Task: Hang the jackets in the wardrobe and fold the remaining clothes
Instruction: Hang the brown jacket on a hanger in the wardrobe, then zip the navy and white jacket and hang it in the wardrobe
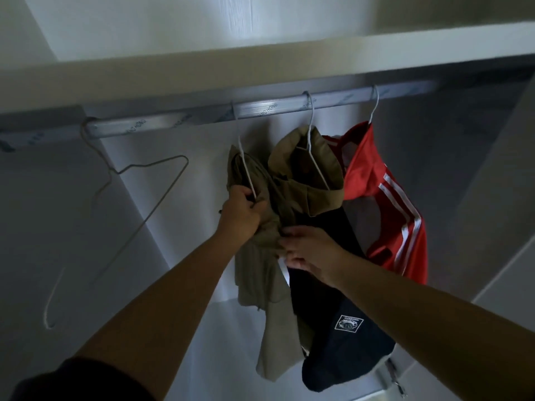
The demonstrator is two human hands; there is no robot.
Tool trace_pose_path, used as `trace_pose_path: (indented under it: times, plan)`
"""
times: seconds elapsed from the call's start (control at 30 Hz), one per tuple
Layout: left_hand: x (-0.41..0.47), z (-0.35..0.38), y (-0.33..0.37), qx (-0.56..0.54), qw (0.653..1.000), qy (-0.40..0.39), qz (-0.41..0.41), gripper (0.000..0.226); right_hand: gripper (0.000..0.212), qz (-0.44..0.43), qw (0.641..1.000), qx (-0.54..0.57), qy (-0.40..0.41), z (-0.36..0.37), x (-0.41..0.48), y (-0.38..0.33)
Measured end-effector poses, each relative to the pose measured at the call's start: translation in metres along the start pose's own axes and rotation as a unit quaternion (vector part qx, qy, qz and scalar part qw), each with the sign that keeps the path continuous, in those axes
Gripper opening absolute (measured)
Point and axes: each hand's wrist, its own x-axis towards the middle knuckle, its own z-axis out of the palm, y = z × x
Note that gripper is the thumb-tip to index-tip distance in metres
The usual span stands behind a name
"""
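The khaki jacket (257, 273) hangs at the centre of the frame, directly ahead of and above both hands, on a white hanger (246, 166) whose hook sits over the wardrobe rail (173, 121). Its long axis runs down and slightly right, towards the bottom edge. The left hand (246, 211) is the higher and nearer to the hanger, and it grips bunched khaki cloth at the lower end of the hanger's arm. The right hand (309, 250) lies just below and to the right, fingers spread on the cloth where the khaki meets a dark hooded jacket (333, 314), apparently pinching nothing. To the right hangs a red jacket with white stripes (385, 204). An empty wire hanger (139, 195) hangs well apart at left. A pale shelf (260, 56) crosses above the rail, and the interior is dim.
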Motion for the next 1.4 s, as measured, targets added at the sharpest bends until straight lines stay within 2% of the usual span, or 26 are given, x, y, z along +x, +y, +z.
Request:
trace_pose_path:
  times: [0.03, 0.1, 0.17, 0.2, 0.27, 0.37, 0.4, 0.47, 0.53, 0.63, 0.73, 0.9, 1.07, 1.2, 1.3, 1.4]
  plan:
    - [0.001, -0.002, 0.000, 0.042, 0.999, -0.013, 0.009, 0.018, 0.023, -0.040, 0.998, 0.039, 0.026, 0.000, 0.002, -0.011]
    - [0.003, -0.008, 0.001, 0.111, 0.993, -0.035, 0.028, 0.032, 0.012, -0.122, 0.984, 0.113, 0.063, -0.003, 0.008, -0.039]
    - [0.003, -0.015, 0.005, 0.124, 0.991, -0.052, 0.027, 0.038, 0.012, -0.146, 0.974, 0.140, 0.101, -0.008, 0.012, -0.058]
    - [0.002, -0.018, 0.007, 0.130, 0.989, -0.062, 0.023, 0.039, 0.014, -0.133, 0.977, 0.113, 0.125, -0.009, 0.013, -0.061]
    - [-0.003, -0.025, 0.010, 0.174, 0.981, -0.080, 0.023, 0.040, 0.030, -0.079, 0.987, 0.020, 0.138, -0.010, 0.008, -0.052]
    - [-0.015, -0.031, 0.013, 0.233, 0.966, -0.110, 0.030, 0.026, 0.041, -0.004, 0.993, 0.049, 0.107, -0.001, -0.017, -0.030]
    - [-0.021, -0.032, 0.013, 0.223, 0.968, -0.113, 0.026, 0.023, 0.042, 0.003, 0.993, 0.059, 0.106, 0.001, -0.026, -0.024]
    - [-0.039, -0.035, 0.015, 0.192, 0.977, -0.086, 0.031, 0.044, 0.040, -0.003, 0.992, 0.067, 0.105, 0.003, -0.049, -0.014]
    - [-0.065, -0.037, 0.022, 0.140, 0.988, -0.043, 0.057, 0.053, 0.034, -0.015, 0.991, 0.075, 0.113, 0.000, -0.074, -0.004]
    - [-0.117, -0.033, 0.040, 0.004, 0.997, -0.036, 0.073, 0.042, 0.028, -0.031, 0.989, 0.060, 0.128, -0.007, -0.125, 0.011]
    - [-0.177, -0.019, 0.061, -0.108, 0.990, -0.060, 0.073, 0.024, 0.022, -0.067, 0.982, 0.092, 0.151, -0.021, -0.187, 0.036]
    - [-0.283, 0.031, 0.092, -0.174, 0.967, -0.165, 0.084, 0.011, 0.018, -0.105, 0.960, 0.119, 0.231, -0.059, -0.313, 0.090]
    - [-0.407, 0.101, 0.162, -0.239, 0.910, -0.318, 0.118, 0.025, 0.022, -0.145, 0.894, 0.204, 0.372, -0.108, -0.462, 0.149]
    - [-0.530, 0.155, 0.220, -0.248, 0.830, -0.467, 0.180, 0.017, 0.023, -0.158, 0.817, 0.273, 0.484, -0.131, -0.598, 0.210]
    - [-0.628, 0.191, 0.249, -0.252, 0.766, -0.557, 0.198, 0.014, 0.024, -0.151, 0.744, 0.301, 0.577, -0.140, -0.701, 0.257]
    - [-0.721, 0.218, 0.271, -0.247, 0.702, -0.634, 0.207, 0.017, 0.023, -0.164, 0.641, 0.331, 0.673, -0.142, -0.798, 0.296]
